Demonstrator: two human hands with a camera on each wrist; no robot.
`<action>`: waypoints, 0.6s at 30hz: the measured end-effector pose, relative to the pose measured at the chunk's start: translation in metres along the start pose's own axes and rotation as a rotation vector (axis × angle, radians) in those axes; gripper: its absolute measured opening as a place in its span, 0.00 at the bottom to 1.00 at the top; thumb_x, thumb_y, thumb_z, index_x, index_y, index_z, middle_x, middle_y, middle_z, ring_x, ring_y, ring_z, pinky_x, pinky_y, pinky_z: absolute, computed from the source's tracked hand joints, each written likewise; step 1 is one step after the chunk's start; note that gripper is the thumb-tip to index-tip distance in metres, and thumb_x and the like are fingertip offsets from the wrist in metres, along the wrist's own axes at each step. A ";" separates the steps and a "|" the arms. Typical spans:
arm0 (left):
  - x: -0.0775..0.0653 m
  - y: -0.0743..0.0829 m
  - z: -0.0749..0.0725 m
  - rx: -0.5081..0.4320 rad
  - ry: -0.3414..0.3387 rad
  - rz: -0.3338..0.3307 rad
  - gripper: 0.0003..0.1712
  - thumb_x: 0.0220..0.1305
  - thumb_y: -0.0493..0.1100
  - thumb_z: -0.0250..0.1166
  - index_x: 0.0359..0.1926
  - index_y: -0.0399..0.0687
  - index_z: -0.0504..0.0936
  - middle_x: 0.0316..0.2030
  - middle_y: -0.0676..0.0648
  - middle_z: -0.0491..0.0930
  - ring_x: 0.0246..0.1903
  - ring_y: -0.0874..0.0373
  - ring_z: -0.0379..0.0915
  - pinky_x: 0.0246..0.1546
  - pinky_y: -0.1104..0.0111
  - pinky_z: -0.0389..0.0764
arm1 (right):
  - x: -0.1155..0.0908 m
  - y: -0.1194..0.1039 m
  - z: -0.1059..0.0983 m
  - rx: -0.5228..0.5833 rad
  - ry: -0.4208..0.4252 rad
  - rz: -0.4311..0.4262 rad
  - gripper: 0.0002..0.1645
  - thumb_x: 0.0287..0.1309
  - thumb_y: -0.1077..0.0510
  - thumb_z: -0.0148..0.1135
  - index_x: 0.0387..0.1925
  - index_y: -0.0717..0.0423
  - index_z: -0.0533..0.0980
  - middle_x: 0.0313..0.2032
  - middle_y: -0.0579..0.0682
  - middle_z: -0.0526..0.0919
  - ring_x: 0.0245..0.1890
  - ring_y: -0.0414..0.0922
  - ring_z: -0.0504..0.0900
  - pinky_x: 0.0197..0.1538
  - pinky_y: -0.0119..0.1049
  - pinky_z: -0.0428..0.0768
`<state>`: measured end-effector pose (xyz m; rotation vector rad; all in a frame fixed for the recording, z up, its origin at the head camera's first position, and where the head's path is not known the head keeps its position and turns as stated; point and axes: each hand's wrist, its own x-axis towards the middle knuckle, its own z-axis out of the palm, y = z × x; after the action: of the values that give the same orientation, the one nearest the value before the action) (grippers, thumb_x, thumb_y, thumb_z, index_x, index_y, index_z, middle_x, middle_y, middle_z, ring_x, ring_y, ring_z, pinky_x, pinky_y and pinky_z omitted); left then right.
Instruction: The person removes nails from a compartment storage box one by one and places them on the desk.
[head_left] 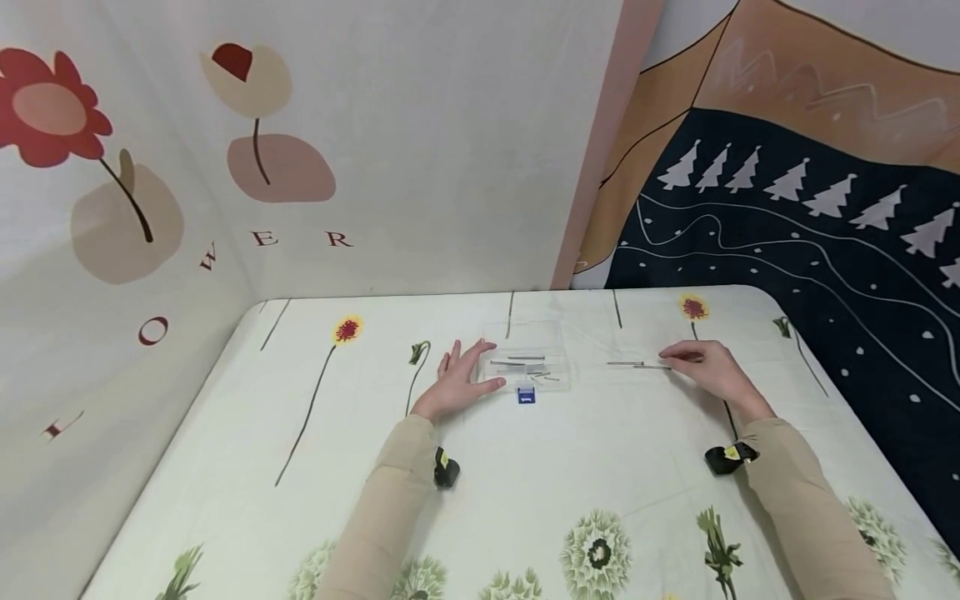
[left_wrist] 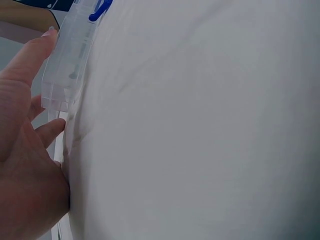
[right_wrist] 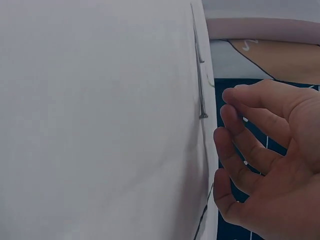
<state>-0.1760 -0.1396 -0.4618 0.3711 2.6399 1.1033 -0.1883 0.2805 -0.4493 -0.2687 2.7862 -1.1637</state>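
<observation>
A clear plastic box (head_left: 562, 377) with a blue latch (head_left: 527, 395) lies on the cloth with its lid raised at the back. Several thin metal nails (head_left: 527, 358) and smaller pieces are inside it. My left hand (head_left: 459, 383) rests at the box's left side, fingers spread, the thumb toward its front corner. To the right, long thin nails (head_left: 633, 364) lie on the cloth; two heads show in the right wrist view. Beside them hovers my right hand (right_wrist: 270, 145), its fingers loosely bent and thumb near the forefinger, with nothing seen between them.
The table is covered by a white cloth (head_left: 570, 458) printed with flowers. A white curtain (head_left: 420, 150) hangs behind and at the left; a dark cloth with printed trees (head_left: 750, 225) hangs at the right. Black wrist cameras (head_left: 447, 469) sit on both sleeves.
</observation>
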 end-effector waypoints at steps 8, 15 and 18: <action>0.001 -0.001 0.001 0.004 0.006 0.013 0.39 0.63 0.54 0.64 0.71 0.52 0.61 0.74 0.41 0.47 0.72 0.43 0.20 0.68 0.52 0.24 | 0.005 -0.015 0.014 0.016 -0.019 -0.034 0.14 0.65 0.60 0.60 0.48 0.64 0.81 0.51 0.63 0.80 0.48 0.56 0.77 0.47 0.47 0.74; 0.002 -0.001 0.000 0.015 -0.007 0.003 0.40 0.64 0.56 0.63 0.72 0.53 0.59 0.74 0.43 0.46 0.72 0.45 0.20 0.68 0.54 0.24 | 0.011 -0.026 0.028 0.027 -0.031 -0.100 0.12 0.64 0.61 0.61 0.46 0.62 0.82 0.49 0.61 0.81 0.45 0.55 0.79 0.46 0.46 0.76; 0.001 0.000 -0.001 0.016 -0.007 0.008 0.40 0.64 0.56 0.64 0.72 0.53 0.59 0.74 0.43 0.46 0.72 0.44 0.20 0.68 0.53 0.24 | 0.013 -0.032 0.033 0.041 -0.044 -0.114 0.12 0.64 0.61 0.62 0.46 0.62 0.82 0.49 0.60 0.81 0.46 0.54 0.78 0.47 0.46 0.76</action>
<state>-0.1774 -0.1398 -0.4619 0.3879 2.6449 1.0822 -0.1917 0.2330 -0.4502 -0.4487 2.7375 -1.2215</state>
